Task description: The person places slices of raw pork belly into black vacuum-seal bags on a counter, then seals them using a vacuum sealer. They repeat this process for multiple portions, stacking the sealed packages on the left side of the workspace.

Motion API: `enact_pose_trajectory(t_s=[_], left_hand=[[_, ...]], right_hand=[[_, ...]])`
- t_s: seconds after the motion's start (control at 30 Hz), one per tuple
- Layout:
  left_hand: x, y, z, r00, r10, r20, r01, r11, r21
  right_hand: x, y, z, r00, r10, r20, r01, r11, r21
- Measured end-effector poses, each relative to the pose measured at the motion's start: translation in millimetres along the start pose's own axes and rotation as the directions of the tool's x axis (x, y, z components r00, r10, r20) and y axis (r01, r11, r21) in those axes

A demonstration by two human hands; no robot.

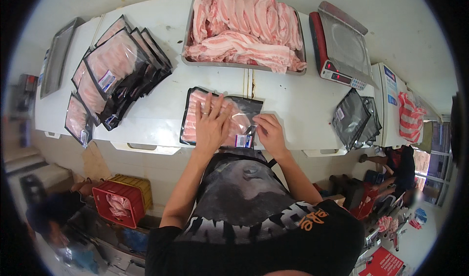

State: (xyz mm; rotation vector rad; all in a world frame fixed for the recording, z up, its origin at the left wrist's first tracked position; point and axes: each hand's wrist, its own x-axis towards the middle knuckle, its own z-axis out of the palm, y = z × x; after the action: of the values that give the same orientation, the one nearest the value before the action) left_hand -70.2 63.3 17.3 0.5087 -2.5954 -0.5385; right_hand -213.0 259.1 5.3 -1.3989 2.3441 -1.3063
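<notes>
A clear-fronted, black-backed plastic pouch (pixel 189 129) with slices of pale pink meat inside lies flat on the white table in front of me. My left hand (pixel 212 124) rests flat on top of it, fingers stretched out and slightly apart. At the pouch's right end, where black film shows without meat, my right hand (pixel 270 132) pinches the edge between thumb and fingers. A small white-and-blue label (pixel 243 140) sits near the pouch's lower right corner. Beyond the pouch stands a metal tray (pixel 215 65) piled with strips of fatty raw pork (pixel 244 19).
Several filled pouches (pixel 115 61) lie stacked at the left, beside a metal tray (pixel 58 56). To the right are a red digital scale (pixel 337 73) with a metal pan and some flat black pouches (pixel 351 117). A red crate (pixel 115 205) stands below, near other people.
</notes>
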Motion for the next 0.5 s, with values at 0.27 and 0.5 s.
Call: enact_pose_trajectory(t_s=[0.27, 0.5], left_hand=[[-1.6, -3.4, 2.2, 1.0, 0.01, -0.013, -0.011, 1.0, -0.003], [-1.5, 0.9, 2.0, 0.998, 0.0, -0.06, -0.001, 1.0, -0.018]], right_hand=[[-2.8, -3.6, -7.7, 0.982, -0.115, 0.147, 0.137, 0.979, -0.15], [-2.5, 14.8, -5.2, 0.949, -0.252, 0.191, 0.272, 0.958, -0.087]])
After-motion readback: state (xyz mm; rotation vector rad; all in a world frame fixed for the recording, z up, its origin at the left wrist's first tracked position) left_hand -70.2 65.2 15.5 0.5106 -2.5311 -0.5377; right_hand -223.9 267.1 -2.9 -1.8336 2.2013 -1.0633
